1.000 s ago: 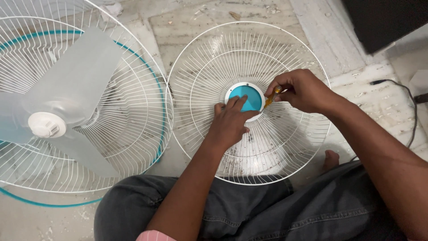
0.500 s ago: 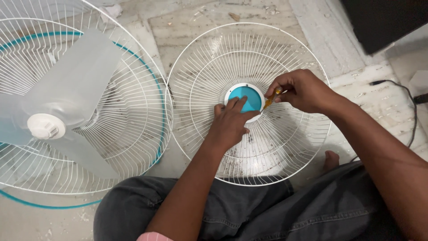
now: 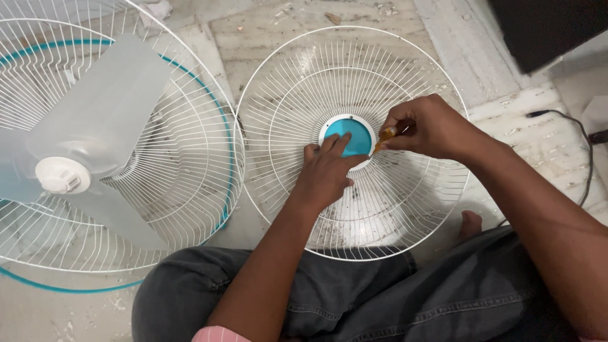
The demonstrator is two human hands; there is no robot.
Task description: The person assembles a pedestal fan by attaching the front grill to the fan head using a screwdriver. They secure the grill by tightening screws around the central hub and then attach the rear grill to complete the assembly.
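Note:
A round white wire fan guard (image 3: 405, 82) lies on the floor in front of me. At its middle sits a teal disc (image 3: 355, 134) in a white ring. My left hand (image 3: 326, 174) rests on the guard with its fingertips pressing on that disc. My right hand (image 3: 430, 126) grips a small screwdriver with a yellow handle (image 3: 384, 135); its tip points at the disc's right edge.
To the left lies the fan body (image 3: 190, 183) with pale translucent blades (image 3: 104, 114), a white hub cap (image 3: 60, 174) and a teal-rimmed rear guard. A black cable (image 3: 579, 136) runs at the right. My legs in grey jeans (image 3: 405, 297) fill the foreground.
Almost nothing moves. My right hand has twisted slightly around the screwdriver, and the view has shifted a little. My left hand stays on the disc.

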